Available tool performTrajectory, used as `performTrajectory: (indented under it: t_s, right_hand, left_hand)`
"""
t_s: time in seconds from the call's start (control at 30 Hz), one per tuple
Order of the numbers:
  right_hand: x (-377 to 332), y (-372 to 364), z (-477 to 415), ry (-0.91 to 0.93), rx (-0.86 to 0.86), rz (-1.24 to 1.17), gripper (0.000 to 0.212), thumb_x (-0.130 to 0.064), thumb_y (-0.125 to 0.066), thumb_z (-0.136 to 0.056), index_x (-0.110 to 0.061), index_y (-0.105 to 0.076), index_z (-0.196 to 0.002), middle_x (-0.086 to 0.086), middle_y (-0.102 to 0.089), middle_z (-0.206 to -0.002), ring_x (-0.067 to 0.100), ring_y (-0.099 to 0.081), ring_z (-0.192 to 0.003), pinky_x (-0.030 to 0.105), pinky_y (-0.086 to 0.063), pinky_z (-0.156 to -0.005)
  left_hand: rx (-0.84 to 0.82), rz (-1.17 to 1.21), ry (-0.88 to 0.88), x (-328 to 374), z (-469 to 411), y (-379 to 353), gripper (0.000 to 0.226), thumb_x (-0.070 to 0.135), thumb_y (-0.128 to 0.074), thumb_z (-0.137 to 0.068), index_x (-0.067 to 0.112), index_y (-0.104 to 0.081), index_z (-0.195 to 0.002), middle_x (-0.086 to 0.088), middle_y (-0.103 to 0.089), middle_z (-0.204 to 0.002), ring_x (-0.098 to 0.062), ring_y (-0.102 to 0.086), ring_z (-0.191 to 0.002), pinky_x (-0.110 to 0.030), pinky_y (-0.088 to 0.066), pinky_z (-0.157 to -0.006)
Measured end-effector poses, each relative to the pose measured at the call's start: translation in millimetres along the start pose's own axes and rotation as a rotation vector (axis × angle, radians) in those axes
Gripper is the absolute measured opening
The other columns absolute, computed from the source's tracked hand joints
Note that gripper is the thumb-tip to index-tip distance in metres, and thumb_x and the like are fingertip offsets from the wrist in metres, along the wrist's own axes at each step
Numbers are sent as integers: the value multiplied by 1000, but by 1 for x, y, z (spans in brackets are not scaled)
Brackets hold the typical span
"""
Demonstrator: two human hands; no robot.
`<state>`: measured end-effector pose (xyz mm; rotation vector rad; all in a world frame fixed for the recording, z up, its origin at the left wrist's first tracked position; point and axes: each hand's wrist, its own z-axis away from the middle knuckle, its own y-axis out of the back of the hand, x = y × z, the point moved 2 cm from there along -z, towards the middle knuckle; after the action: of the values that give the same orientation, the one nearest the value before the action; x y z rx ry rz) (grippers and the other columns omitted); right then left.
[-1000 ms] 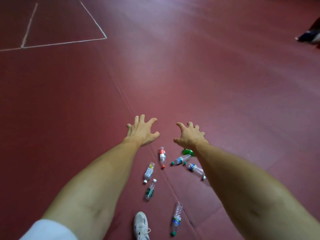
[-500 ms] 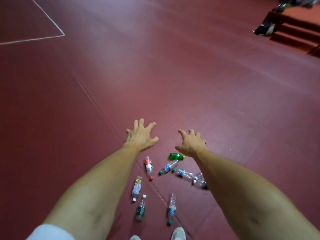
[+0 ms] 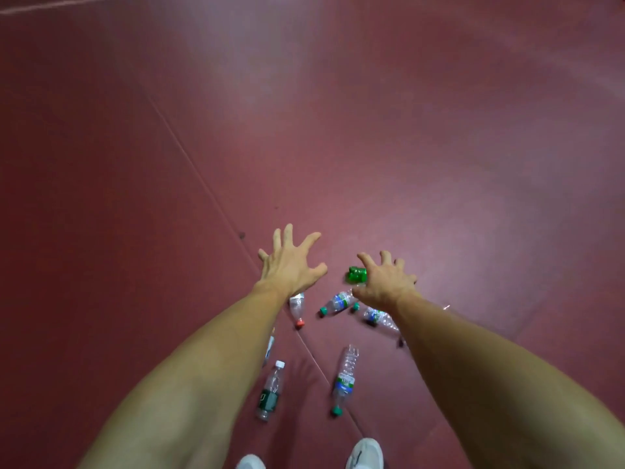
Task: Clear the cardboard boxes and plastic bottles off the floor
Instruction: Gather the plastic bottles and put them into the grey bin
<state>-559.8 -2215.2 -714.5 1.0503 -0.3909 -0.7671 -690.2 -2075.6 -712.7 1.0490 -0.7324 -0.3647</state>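
Several plastic bottles lie scattered on the dark red floor [image 3: 372,130] below my outstretched arms. A green bottle [image 3: 355,274] lies just left of my right hand [image 3: 385,282]. A clear bottle with a green cap [image 3: 338,302] and another clear one [image 3: 378,318] lie under that hand. A red-capped bottle [image 3: 297,308] shows beside my left wrist. Nearer my feet lie a green-labelled bottle [image 3: 270,390] and a blue-labelled one [image 3: 345,380]. My left hand [image 3: 291,265] and my right hand hover above them with fingers spread, holding nothing. No cardboard boxes are in view.
My two white shoes [image 3: 365,455] stand at the bottom edge, just short of the nearest bottles. A floor seam [image 3: 203,184] runs diagonally from the upper left down between the bottles. A white line [image 3: 50,6] crosses the top left corner.
The view has tilted down and moved closer to the bottles; they now lie nearer my feet. The steps at the top right have left the frame. Both hands stay spread and hold nothing.
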Motion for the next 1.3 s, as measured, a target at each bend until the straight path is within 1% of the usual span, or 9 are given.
performTrajectory:
  t_s: [0.13, 0.27, 0.37, 0.57, 0.77, 0.93, 1.0, 1.13, 1.3]
  right_hand:
    - [28, -131, -56, -11, -30, -1, 71, -55, -59, -87, -42, -26, -148, 8, -24, -148, 38, -28, -134, 57, -42, -98]
    - [45, -247, -100, -7, -77, -6, 83, -59, -61, -85, -42, -16, -153, 9, -15, -155, 38, -26, -137, 62, -39, -102]
    - [48, -333, -137, -10, -101, -7, 92, -66, -63, -84, -44, -9, -156, 6, -5, -162, 40, -15, -146, 64, -38, -104]
    - [40, -452, -185, 22, -136, -5, 97, -70, -57, -87, -45, 5, -157, 3, 16, -166, 42, 3, -151, 66, -35, -105]
    - [42, -502, -191, 14, -145, 24, 100, -70, -58, -86, -43, 8, -156, 5, 23, -165, 43, 9, -151, 68, -35, -104]
    - [54, -527, -180, -98, -133, -49, 105, -72, -59, -84, -39, 7, -158, 9, 21, -164, 47, 4, -150, 61, -42, -105]
    - [51, -532, -178, -79, -125, -33, 101, -61, -62, -88, -36, 6, -158, 10, 21, -164, 48, 5, -149, 59, -43, -105]
    - [33, -530, -178, 33, -90, -20, 87, -14, -52, -95, -35, 3, -159, 7, 24, -164, 45, 11, -150, 51, -44, -103]
    - [0, -527, -180, 178, -39, -63, 86, 0, -45, -93, -35, -2, -159, 4, 27, -163, 38, 17, -151, 48, -47, -100]
  left_hand:
    - [-50, -22, 6, -41, -35, -140, 74, 53, -59, -86, 47, -25, -152, -11, 2, -166, -34, 5, -152, -69, -13, -115]
    - [-88, -75, -4, -86, -53, -259, 83, 57, -64, -82, 48, -22, -153, -9, 2, -165, -33, 5, -152, -69, -14, -115]
    - [-109, -136, -3, -124, -68, -343, 90, 59, -67, -79, 50, -18, -153, -8, 3, -165, -32, 5, -152, -68, -13, -116]
    - [-112, -260, 52, -198, -79, -448, 93, 69, -65, -76, 53, -15, -152, -11, 7, -166, -32, 7, -153, -66, -11, -117]
    - [-154, -327, 115, -240, -58, -482, 96, 73, -62, -77, 52, -9, -154, -11, 17, -165, -33, 18, -151, -70, -5, -115]
    - [-190, -366, 136, -251, -44, -501, 109, 80, -62, -71, 52, 2, -154, -14, 28, -161, -35, 24, -149, -70, 2, -114]
    - [-205, -373, 117, -254, -42, -509, 109, 81, -60, -72, 50, 4, -154, -15, 30, -161, -34, 26, -149, -68, 8, -114]
    - [-208, -357, 81, -257, -41, -524, 106, 80, -57, -74, 50, 5, -154, -16, 30, -160, -34, 31, -147, -65, 13, -115]
    - [-193, -332, 39, -259, -33, -534, 100, 74, -57, -77, 50, 1, -155, -14, 27, -162, -31, 32, -147, -59, 15, -117]
